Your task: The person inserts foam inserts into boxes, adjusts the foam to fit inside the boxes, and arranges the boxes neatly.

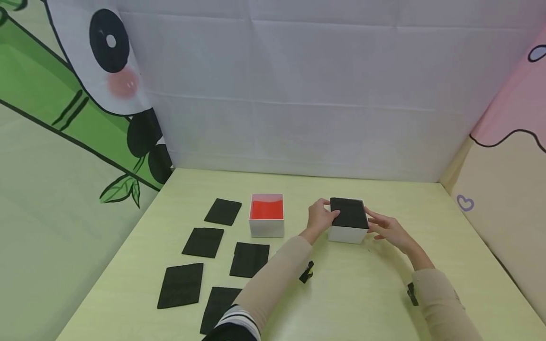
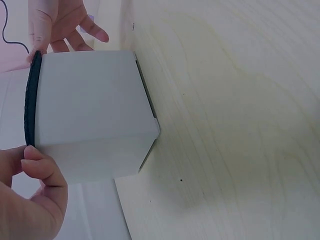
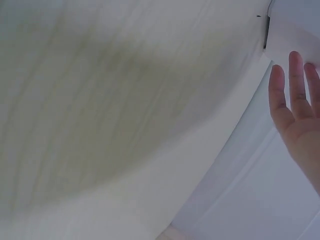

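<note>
In the head view a white box (image 1: 346,235) stands at the right, with a black cloth square (image 1: 349,213) lying across its top. At the box's left side, my left hand (image 1: 321,218) pinches the square's edge with thumb and forefinger. The left wrist view shows this left hand (image 2: 37,192) at one end of the square's dark edge (image 2: 32,102). My right hand (image 1: 390,230) is at the box's right side, its fingers extended and the fingertips close against the wall. Spread, mostly straight fingers show on the right hand (image 3: 305,120) in the right wrist view.
A second white box (image 1: 267,229), open on top, has red material (image 1: 267,210) inside. Several black squares (image 1: 222,211) lie flat on the left of the pale wooden table (image 1: 362,298); my left sleeve (image 1: 273,279) partly covers one. A printed curtain (image 1: 298,94) hangs behind.
</note>
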A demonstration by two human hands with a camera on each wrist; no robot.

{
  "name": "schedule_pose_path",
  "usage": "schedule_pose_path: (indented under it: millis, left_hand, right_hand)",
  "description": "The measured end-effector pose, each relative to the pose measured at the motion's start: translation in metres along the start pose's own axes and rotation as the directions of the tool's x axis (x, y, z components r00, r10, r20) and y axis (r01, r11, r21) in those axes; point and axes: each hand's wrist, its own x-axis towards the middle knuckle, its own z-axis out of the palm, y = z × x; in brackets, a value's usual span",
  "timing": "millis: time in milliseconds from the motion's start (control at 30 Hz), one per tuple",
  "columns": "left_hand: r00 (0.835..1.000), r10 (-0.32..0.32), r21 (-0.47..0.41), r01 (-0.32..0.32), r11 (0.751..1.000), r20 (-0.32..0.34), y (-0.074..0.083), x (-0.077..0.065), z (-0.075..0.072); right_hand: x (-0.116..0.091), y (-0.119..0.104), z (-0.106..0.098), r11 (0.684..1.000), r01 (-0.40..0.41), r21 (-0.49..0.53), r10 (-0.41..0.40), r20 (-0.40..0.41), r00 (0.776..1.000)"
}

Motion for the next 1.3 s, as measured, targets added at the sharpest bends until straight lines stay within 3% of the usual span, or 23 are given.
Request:
schedule_pose_path:
  millis: [367,800,1167,1300]
  left_hand:
    - [0.999,0.014,0.013,-0.014,1.0,-0.046,0.002,0.0,0.002]
    - [0.998,0.058,0.068,-0.056,0.996,-0.03,0.002,-0.002,0.003]
    - [0.999,-0.026,0.165,0.03,0.986,-0.021,0.005,-0.003,0.004]
    - [0.999,-0.032,0.197,0.032,0.98,-0.005,0.006,-0.003,0.004]
  right_hand:
    - [0.004,0.002,-0.011,0.994,0.113,-0.006,-0.112,0.085,0.99]
    - [0.004,0.004,-0.013,0.992,0.123,-0.009,-0.122,0.092,0.988]
    - [0.003,0.001,-0.011,0.993,0.112,-0.025,-0.109,0.091,0.99]
    - [0.003,-0.001,-0.011,0.994,0.101,-0.031,-0.098,0.088,0.991]
